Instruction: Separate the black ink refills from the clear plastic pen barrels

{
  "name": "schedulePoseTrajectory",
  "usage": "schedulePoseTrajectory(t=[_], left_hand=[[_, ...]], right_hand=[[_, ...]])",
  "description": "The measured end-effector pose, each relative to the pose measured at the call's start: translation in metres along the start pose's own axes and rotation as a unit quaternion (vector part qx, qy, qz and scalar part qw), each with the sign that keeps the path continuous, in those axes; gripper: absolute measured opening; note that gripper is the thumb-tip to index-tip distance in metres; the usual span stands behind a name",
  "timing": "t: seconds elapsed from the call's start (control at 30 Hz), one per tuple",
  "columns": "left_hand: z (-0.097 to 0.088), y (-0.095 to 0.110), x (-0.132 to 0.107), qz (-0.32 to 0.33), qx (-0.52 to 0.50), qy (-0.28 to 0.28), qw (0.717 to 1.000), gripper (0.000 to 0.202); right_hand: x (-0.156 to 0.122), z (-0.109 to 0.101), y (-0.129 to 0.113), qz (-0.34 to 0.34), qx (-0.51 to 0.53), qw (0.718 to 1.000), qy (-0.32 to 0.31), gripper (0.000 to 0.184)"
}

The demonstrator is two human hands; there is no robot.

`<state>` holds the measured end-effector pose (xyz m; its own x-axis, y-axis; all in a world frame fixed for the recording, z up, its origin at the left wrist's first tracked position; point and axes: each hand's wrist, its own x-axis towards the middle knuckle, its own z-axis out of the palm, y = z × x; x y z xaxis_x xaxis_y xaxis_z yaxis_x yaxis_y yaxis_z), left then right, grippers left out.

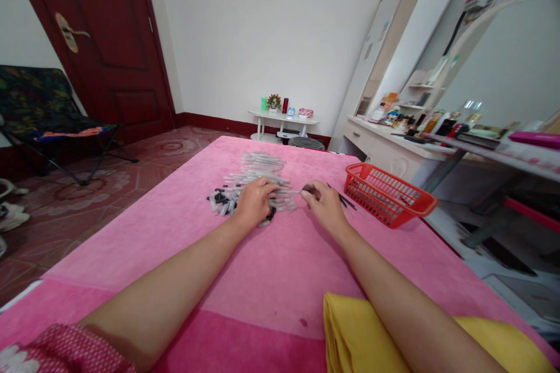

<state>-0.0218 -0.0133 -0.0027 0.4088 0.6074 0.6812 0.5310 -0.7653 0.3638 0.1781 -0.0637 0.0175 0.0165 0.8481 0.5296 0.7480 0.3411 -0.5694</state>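
Note:
A pile of several clear pen barrels and small black parts lies on a pink cloth. My left hand rests on the near edge of the pile, fingers curled round one clear barrel that points right. My right hand is closed in a pinch on a small dark cap at that barrel's right end. A few thin black refills lie just right of my right hand.
A red plastic basket stands to the right of my hands near the cloth's edge. A yellow cushion lies under my right forearm. A white dressing table with clutter, a small white side table, a folding chair and a red door stand around.

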Motion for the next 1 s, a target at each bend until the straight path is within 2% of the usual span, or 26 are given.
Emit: schedulePoseTrajectory(t=[0.13,0.3,0.47,0.6,0.77,0.93,1.0], left_hand=[[0.002,-0.001,0.0,0.009,-0.007,-0.003,1.0,0.028],[0.002,-0.001,-0.001,0.003,-0.009,-0.001,1.0,0.029],[0.001,0.001,-0.001,0.01,-0.016,-0.004,1.0,0.032],[0.001,0.0,0.0,0.002,-0.023,0.0,1.0,0.032],[0.003,-0.001,-0.001,0.005,-0.026,-0.006,1.0,0.033],[0.003,-0.001,-0.001,-0.002,-0.025,-0.003,1.0,0.029],[0.002,-0.001,-0.001,-0.001,-0.025,-0.002,1.0,0.029]], right_hand=[[-0.001,0.0,0.0,0.006,-0.013,1.0,-0.008,0.036],[-0.001,-0.001,-0.003,-0.009,-0.028,1.0,0.006,0.023],[-0.002,-0.003,-0.007,0.019,-0.068,0.997,-0.007,0.04],[-0.002,-0.003,-0.006,0.007,-0.065,0.998,0.004,0.029],[-0.002,-0.004,-0.008,0.019,-0.084,0.996,-0.011,0.042],[-0.003,-0.004,-0.01,0.003,-0.081,0.997,-0.005,0.03],[-0.003,-0.004,-0.009,0.005,-0.091,0.996,-0.011,0.034]])
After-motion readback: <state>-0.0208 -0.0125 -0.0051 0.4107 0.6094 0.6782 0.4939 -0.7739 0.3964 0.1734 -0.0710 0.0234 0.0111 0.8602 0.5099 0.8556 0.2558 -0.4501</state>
